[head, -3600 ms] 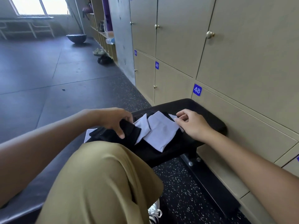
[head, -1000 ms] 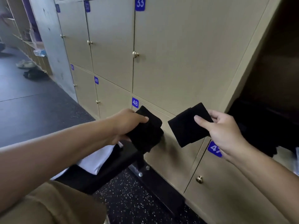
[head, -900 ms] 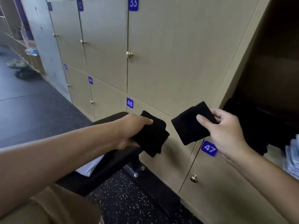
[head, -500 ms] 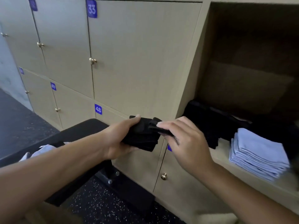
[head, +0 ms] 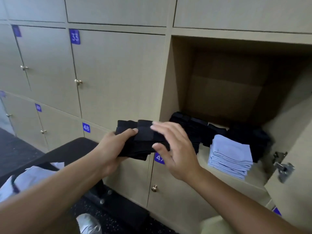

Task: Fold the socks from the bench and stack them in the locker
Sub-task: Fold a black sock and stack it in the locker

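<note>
The left hand (head: pixel 112 147) is gripping the folded black socks (head: pixel 140 141) from beneath, thumb on top; the right hand (head: pixel 175 149), fingers straight, is resting on them, beside the open locker (head: pixel 224 92).

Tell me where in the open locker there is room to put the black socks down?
The bare wooden locker floor at the front left, between the left wall and the folded light blue sock stack, is free. Black folded socks crowd the back row. The left hand grips the black sock bundle; the right hand rests on it.
</note>
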Available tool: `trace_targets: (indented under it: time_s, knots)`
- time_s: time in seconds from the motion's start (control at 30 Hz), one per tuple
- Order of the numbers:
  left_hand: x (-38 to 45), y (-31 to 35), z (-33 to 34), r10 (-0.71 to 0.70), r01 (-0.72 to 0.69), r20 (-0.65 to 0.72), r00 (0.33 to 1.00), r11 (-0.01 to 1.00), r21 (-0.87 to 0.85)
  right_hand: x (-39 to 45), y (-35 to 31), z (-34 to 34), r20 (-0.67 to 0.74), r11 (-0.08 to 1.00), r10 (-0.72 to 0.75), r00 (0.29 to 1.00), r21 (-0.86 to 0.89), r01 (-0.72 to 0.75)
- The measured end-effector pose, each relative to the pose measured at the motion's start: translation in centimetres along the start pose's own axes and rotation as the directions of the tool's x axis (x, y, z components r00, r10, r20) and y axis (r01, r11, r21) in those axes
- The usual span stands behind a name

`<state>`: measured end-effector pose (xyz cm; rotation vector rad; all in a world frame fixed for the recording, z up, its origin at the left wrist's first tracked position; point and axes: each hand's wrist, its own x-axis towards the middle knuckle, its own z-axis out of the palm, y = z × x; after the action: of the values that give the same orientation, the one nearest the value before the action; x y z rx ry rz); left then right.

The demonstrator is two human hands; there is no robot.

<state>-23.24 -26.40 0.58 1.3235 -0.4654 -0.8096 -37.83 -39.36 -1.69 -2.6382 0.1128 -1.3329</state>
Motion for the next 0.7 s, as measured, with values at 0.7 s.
trace_targets:
  time_s: [0.7]
  knots:
    - [5.0, -6.8, 0.8, 0.051, -0.051, 0.081, 0.995, 0.999, 0.0, -0.9, 2.1, -0.6, 0.158, 0.579, 0.741, 0.652, 0.343, -0.74]
